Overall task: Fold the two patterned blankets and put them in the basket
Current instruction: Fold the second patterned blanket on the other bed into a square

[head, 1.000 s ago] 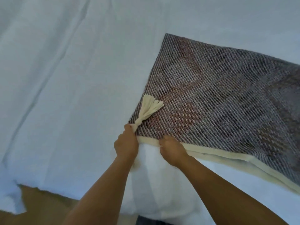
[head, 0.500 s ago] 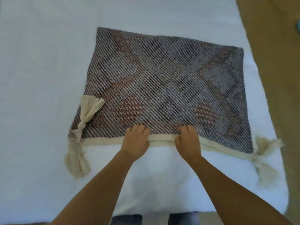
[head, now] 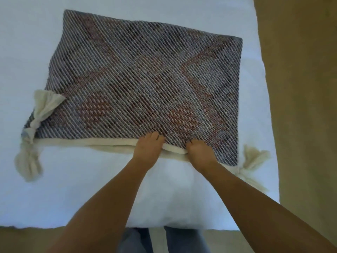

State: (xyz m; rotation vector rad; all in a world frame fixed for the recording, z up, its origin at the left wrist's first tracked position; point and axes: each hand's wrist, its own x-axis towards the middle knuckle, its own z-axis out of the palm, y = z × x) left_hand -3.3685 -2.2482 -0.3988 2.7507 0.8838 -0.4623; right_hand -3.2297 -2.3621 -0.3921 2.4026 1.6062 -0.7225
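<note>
White cotton bed sheet [head: 54, 198] under my forearms. Left hand [head: 148, 149]: fingers fairly straight, pressing on the near cream hem. Right hand [head: 199, 153], just beside it: fingers curled into the hem, apparently gripping. Beyond both, the grey-and-rust woven patterned blanket [head: 142, 75] lies flat, seemingly doubled once. A cream tassel [head: 28, 161] lies far left of my hands. Step: mid-fold. Next, probably: lift the hem, carry it to the far edge, match corners. Basket not in view.

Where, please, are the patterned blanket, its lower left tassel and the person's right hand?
patterned blanket [head: 142, 79]: head view, middle of its woven face.
lower left tassel [head: 28, 161]: head view, its frayed end.
right hand [head: 200, 153]: head view, back of the hand.
</note>
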